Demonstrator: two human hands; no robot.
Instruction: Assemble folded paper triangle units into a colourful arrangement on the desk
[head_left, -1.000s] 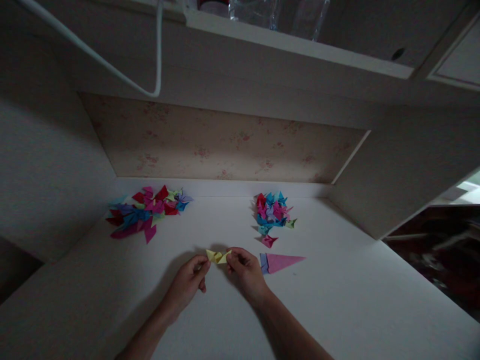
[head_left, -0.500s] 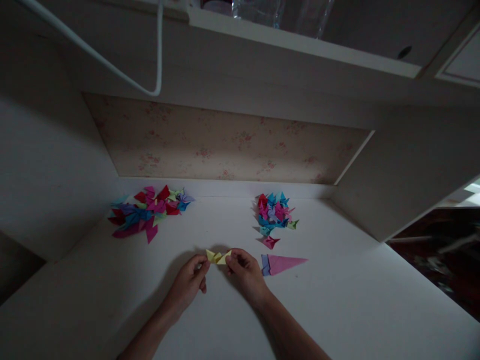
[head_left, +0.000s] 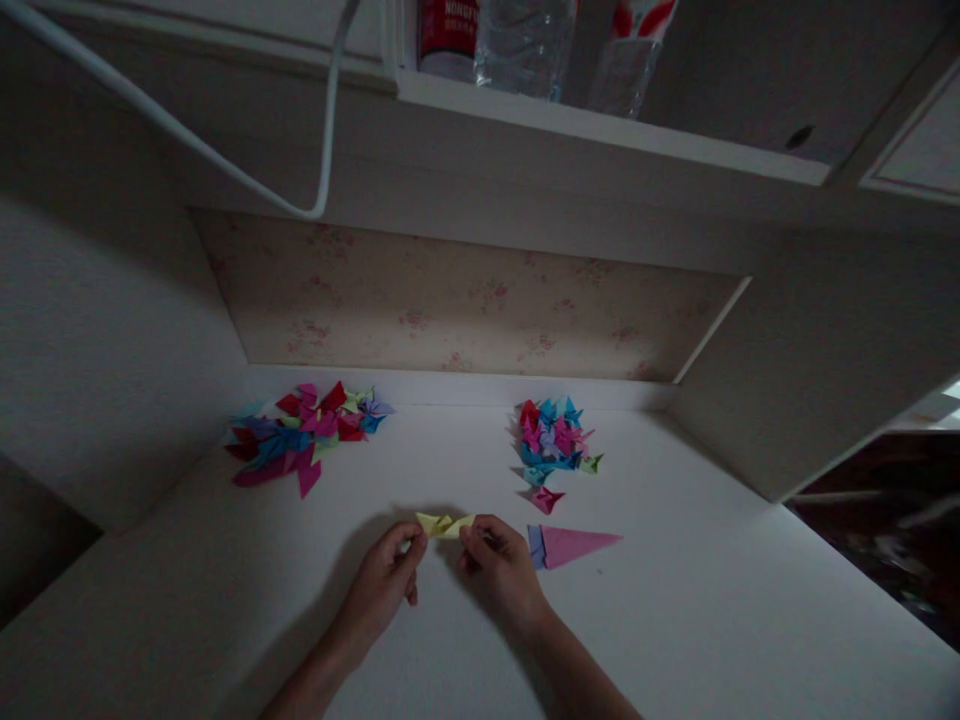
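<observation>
Between my two hands is a small folded piece of yellow origami paper (head_left: 444,525), pointed at its left end and raised in the middle. My left hand (head_left: 386,570) pinches its left tip between thumb and forefinger. The other end is pinched by my right hand (head_left: 501,563), whose fingers hide part of it. Just right of my right hand, a pink folded paper (head_left: 577,547) tapering to a point lies flat, with a lavender folded paper (head_left: 535,547) at its wide end. Beyond it sits a small pink origami piece (head_left: 546,499).
Colourful origami pieces (head_left: 307,430) are heaped at the back left of the white desk (head_left: 420,660). A second origami cluster (head_left: 553,440) lies at the back right. Overhead, a shelf (head_left: 615,130) holds clear bottles (head_left: 525,50) and a red container (head_left: 448,35). A white cable (head_left: 225,160) hangs at upper left.
The camera view has tilted up slightly, showing more of the shelf. Both hands keep their pinch; the yellow paper's right end looks slightly turned.
</observation>
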